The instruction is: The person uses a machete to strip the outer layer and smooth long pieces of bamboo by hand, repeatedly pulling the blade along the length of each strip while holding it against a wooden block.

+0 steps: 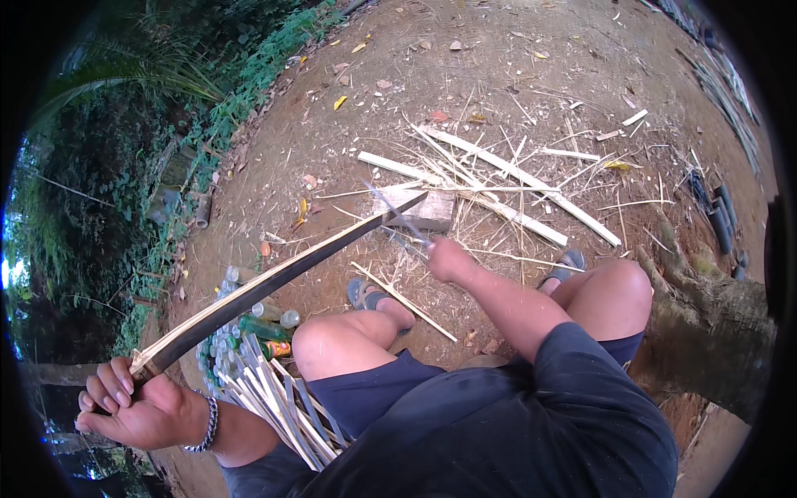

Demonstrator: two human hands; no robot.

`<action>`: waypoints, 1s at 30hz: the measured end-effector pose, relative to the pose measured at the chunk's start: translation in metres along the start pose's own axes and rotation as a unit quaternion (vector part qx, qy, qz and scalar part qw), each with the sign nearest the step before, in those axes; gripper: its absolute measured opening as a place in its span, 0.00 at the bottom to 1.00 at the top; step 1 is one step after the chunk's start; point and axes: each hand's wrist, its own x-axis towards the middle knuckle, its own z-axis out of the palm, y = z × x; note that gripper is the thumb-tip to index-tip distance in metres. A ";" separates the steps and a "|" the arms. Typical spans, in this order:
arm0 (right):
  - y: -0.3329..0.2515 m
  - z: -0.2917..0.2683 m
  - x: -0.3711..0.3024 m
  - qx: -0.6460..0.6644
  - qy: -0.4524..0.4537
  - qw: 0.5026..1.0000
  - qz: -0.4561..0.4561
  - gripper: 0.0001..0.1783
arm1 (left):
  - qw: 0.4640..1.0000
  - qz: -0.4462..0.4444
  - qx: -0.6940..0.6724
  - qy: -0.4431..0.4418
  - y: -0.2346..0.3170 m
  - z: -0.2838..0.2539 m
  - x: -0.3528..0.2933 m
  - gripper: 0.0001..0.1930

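My left hand point(137, 402), out at the left with a chain bracelet on its wrist, is closed around the near end of a long bamboo strip point(249, 299). The strip has a dark face and a pale, split edge, and slants up to the right. Its far end lies over a wooden block point(433, 212) on the ground. Near that end my right hand point(449, 260) is closed on a knife, whose handle is mostly hidden by the fingers. The thin knife blade point(403, 216) points up and left, crossing the strip close to the block.
Pale split strips point(515, 170) and shavings lie scattered beyond the block. Beside my left leg are plastic bottles point(266, 326) and a bundle of cut strips point(278, 407). A thick tree root point(706, 319) is at right, with dark tubes point(721, 224) beyond it. Green plants point(249, 87) border the left.
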 end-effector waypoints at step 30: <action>0.053 0.010 0.122 -0.068 -0.013 0.995 -0.066 0.18 | 0.997 -0.056 0.053 -0.031 -0.031 -0.027 0.073 0.15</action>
